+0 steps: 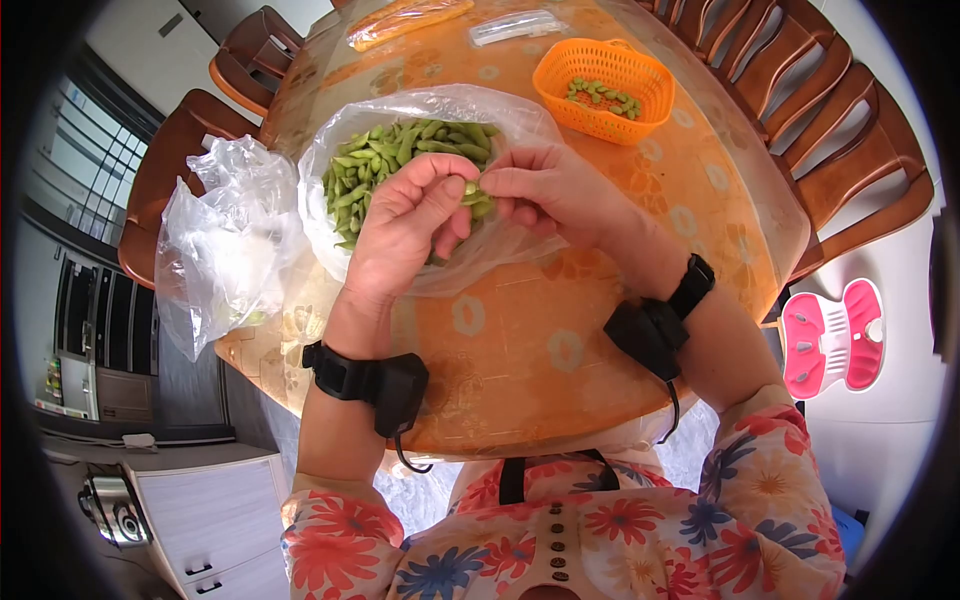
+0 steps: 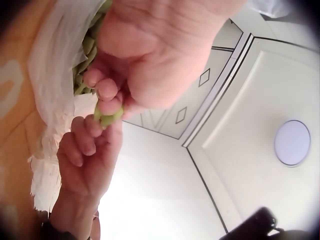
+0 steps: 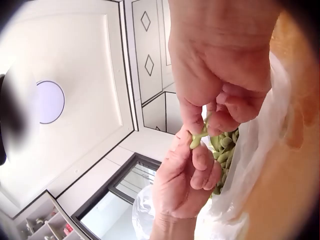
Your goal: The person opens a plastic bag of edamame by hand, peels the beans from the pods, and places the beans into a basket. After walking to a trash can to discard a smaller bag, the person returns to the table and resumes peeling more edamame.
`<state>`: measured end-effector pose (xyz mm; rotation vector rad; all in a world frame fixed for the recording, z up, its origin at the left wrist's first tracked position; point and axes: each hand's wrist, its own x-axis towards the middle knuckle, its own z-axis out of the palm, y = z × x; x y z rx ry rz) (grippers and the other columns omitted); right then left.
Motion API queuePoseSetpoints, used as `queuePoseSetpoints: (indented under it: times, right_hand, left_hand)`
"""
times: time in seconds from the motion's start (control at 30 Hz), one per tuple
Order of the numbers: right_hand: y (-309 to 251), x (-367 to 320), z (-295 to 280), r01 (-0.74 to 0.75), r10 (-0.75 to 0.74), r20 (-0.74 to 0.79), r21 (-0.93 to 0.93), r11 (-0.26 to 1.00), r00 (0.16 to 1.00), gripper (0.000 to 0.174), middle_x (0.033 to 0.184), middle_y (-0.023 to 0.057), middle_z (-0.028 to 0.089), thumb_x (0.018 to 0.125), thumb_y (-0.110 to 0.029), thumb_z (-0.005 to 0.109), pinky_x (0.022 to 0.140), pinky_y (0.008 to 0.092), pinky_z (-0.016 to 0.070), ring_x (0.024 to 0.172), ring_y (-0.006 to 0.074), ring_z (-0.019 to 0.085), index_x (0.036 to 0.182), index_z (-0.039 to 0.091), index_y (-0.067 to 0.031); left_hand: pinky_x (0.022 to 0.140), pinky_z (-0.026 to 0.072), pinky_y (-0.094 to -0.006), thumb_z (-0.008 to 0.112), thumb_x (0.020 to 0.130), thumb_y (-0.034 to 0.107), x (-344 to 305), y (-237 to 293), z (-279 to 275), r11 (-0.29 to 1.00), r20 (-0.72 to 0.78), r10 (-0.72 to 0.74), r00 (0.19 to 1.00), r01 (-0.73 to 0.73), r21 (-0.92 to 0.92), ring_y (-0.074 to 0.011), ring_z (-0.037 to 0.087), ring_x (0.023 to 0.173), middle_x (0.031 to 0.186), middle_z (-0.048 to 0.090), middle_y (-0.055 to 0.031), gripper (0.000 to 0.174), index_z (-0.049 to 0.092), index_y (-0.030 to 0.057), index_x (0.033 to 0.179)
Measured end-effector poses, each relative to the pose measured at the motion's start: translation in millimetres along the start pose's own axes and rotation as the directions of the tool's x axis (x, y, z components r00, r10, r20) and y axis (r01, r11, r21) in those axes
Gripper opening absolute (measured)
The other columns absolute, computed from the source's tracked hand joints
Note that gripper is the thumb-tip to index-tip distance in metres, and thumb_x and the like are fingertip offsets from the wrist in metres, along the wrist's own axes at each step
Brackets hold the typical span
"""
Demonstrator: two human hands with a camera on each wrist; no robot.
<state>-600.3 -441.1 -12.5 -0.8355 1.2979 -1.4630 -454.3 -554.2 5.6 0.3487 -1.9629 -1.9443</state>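
Both hands meet over a plastic bag [image 1: 318, 205] heaped with green edamame pods [image 1: 365, 165]. Between them is one green edamame pod [image 2: 107, 119], small and partly covered by fingertips. My left hand [image 1: 410, 215] pinches one end of it with thumb and fingers. The right hand [image 1: 565, 190] pinches the other end, its thumb and forefinger close to the left thumb. In the right wrist view the pod [image 3: 196, 141] spans the short gap between the two hands.
An orange plastic basket [image 1: 588, 122] with some shelled beans [image 1: 605, 97] stands at the back right. Left of the pods lies a crumpled transparent bag [image 1: 235, 235]. A wrapped loaf [image 1: 410, 20] and a plastic packet [image 1: 515, 28] lie at the far end. Wooden chairs [image 1: 865, 165] line the table.
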Motion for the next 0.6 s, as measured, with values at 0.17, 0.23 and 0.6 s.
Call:
queuePoseSetpoints:
  times: [0.17,0.23,0.6]
  right_hand:
    - [-1.4,1.9,-3.8,-0.017,0.020,-0.005,0.297,0.955,1.000,0.011,0.068,0.0014,0.055,0.078,-0.018,0.060,0.037,0.0174,0.0282,0.049,0.0048,0.044,0.078,0.055,-0.0076]
    - [0.0,5.2,-8.0,-0.035,0.033,0.012,0.454,0.890,0.999,0.009,0.067,0.0013,0.053,0.078,-0.015,0.059,0.036,0.0168,0.0272,0.049,0.0047,0.044,0.077,0.054,-0.0074]
    - [4.2,0.6,7.3,0.084,-0.102,-0.110,-0.161,0.983,0.989,0.028,0.065,0.0003,0.054,0.072,-0.026,0.068,0.040,0.0195,0.0338,0.049,0.0056,0.046,0.088,0.059,-0.0047]
  left_hand:
    - [0.044,0.0333,-0.0170,0.049,0.089,0.014,1.0,-1.0,-0.5,0.997,0.000,0.059,0.998,-0.059,-0.042,-0.0053,0.043,0.049,0.065,0.053,0.0000,0.017,0.055,0.0063,0.103]
    - [0.045,0.0340,-0.0167,0.048,0.089,0.011,1.0,-0.9,-0.7,0.998,-0.022,0.067,0.998,-0.067,-0.003,-0.0048,0.042,0.049,0.065,0.053,0.0004,0.016,0.054,0.0057,0.102]
    - [0.047,0.0354,-0.0161,0.048,0.089,0.008,-1.4,-8.9,5.4,0.960,-0.001,0.116,0.993,-0.112,0.255,-0.0046,0.044,0.052,0.069,0.054,-0.0008,0.021,0.049,0.0050,0.110]
